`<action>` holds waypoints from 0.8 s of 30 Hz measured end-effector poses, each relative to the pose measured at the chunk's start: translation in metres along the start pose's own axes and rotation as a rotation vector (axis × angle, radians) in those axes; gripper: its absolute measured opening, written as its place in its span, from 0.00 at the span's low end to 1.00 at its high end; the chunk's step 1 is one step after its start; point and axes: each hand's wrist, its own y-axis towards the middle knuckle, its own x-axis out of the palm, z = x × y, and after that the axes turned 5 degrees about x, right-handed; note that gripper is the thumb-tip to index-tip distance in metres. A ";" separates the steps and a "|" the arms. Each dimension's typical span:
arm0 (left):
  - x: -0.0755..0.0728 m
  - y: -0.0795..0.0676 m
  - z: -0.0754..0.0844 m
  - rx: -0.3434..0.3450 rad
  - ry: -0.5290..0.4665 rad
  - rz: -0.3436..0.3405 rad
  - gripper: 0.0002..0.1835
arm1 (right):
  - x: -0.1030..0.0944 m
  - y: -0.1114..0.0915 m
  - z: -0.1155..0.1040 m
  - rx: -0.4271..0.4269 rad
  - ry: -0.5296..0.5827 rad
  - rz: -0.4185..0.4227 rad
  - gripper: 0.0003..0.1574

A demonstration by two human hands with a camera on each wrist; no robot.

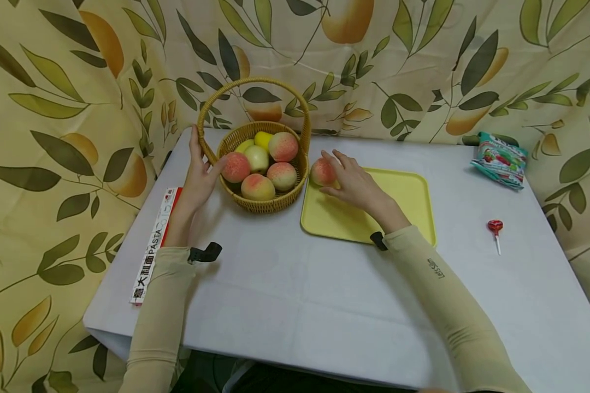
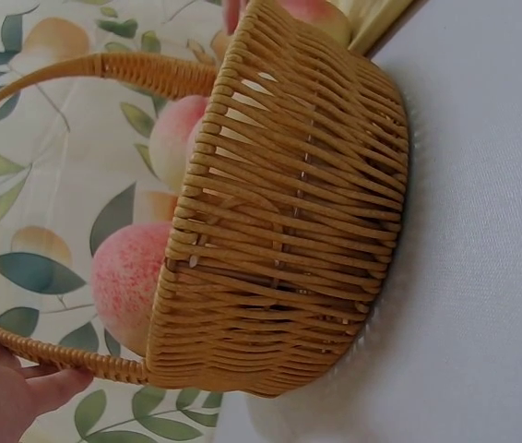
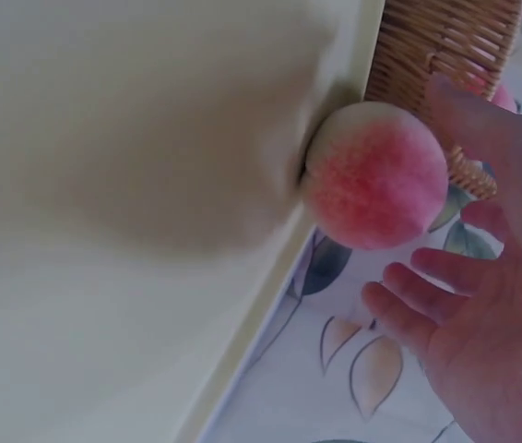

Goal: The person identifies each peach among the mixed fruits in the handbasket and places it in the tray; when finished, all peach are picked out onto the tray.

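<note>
In the head view, my left hand (image 1: 198, 177) is at the left side of a wicker basket (image 1: 263, 206), its fingers against the handle (image 1: 255, 80). The left wrist view has those fingers (image 2: 63, 389) touching the handle's foot, with the thumb apart from it. Several peaches (image 1: 258, 188) and yellow fruit (image 1: 263, 139) fill the basket. A single peach (image 1: 323, 172) sits at the far left corner of a yellow tray (image 1: 403, 204). Around it my right hand (image 1: 354, 183) spreads, and in the right wrist view a gap shows between its fingers (image 3: 399, 314) and that peach.
Beneath my left forearm lies a red-and-white pasta box (image 1: 152, 245). Toward the right of the white-covered table (image 1: 285, 295) are a teal snack bag (image 1: 499, 160) and a red lollipop (image 1: 495, 226). A patterned cloth (image 1: 295, 49) hangs behind the table.
</note>
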 end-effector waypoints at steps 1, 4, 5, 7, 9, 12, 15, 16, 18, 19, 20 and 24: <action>0.000 0.000 0.000 0.001 0.001 0.001 0.51 | 0.000 0.001 -0.002 -0.010 -0.002 0.006 0.56; 0.000 0.000 0.000 0.005 0.004 0.004 0.51 | -0.001 0.002 -0.008 -0.043 -0.009 0.033 0.57; 0.000 0.001 -0.001 0.008 -0.001 0.004 0.51 | -0.001 0.003 -0.010 -0.055 -0.009 0.043 0.57; 0.001 0.001 -0.002 0.010 -0.009 0.003 0.51 | -0.002 0.004 -0.015 -0.077 -0.006 0.062 0.57; 0.002 0.000 -0.002 0.009 -0.011 0.002 0.51 | -0.002 0.005 -0.020 -0.094 -0.001 0.074 0.56; 0.003 0.000 -0.003 0.007 -0.007 0.005 0.51 | -0.002 0.008 -0.027 -0.113 0.003 0.074 0.56; 0.002 0.000 -0.008 0.012 -0.001 0.012 0.51 | -0.002 0.012 -0.033 -0.124 0.015 0.054 0.55; 0.002 0.001 -0.012 0.015 0.000 0.013 0.51 | -0.002 0.013 -0.035 -0.129 0.021 0.047 0.54; 0.001 0.003 -0.020 0.022 0.003 0.019 0.52 | -0.002 0.015 -0.039 -0.138 0.029 0.038 0.53; 0.001 0.004 -0.024 0.025 0.008 0.020 0.52 | -0.002 0.016 -0.040 -0.143 0.032 0.035 0.53; 0.001 0.005 -0.028 0.028 0.015 0.023 0.52 | -0.002 0.017 -0.042 -0.146 0.036 0.033 0.53; -0.001 0.005 -0.037 0.036 0.033 0.032 0.52 | -0.003 0.021 -0.051 -0.156 0.030 0.035 0.51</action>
